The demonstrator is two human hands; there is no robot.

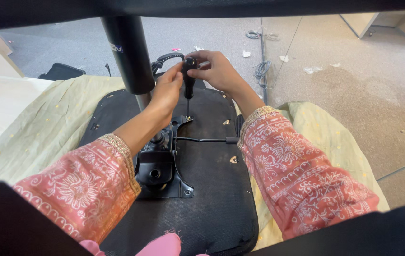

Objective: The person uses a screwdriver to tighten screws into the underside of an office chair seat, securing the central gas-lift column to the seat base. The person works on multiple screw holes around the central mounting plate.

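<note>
While bent over the upturned chair seat [212, 199], noted as follows.

Landmark: black metal mechanism plate [182, 182], bolted to the middle of the seat underside.

Screwdriver [189, 78]: black handle, thin shaft, standing near upright at the far end of the plate. Tip down at the plate's far arm, apparently on a screw; head too small to confirm.

Left hand [167, 90]: above the plate's far end, fingers curled and pressed together against the near side of the handle.

Right hand [216, 70]: just beyond the left, fingertips pinching the handle top, thumb across it.

Also in view:
- Black gas column [129, 52], rising from the plate's left side, just left of the left hand.
- Thin lever [202, 140], running rightward from the plate, under the right wrist.
- Pale yellow-green cloth [46, 128], spread under the seat on both sides of the plate.
- Grey cable coils [261, 68] and paper scraps on the carpet, well beyond the plate.

Judgement on doing this well:
- Keep the shaft square to the plate; any lean probably lets the tip ride out.
- Press down through the handle top with the right hand, turn with the left.
- Keep the left knuckles off the column.
- Check tip seating before adding force.
</note>
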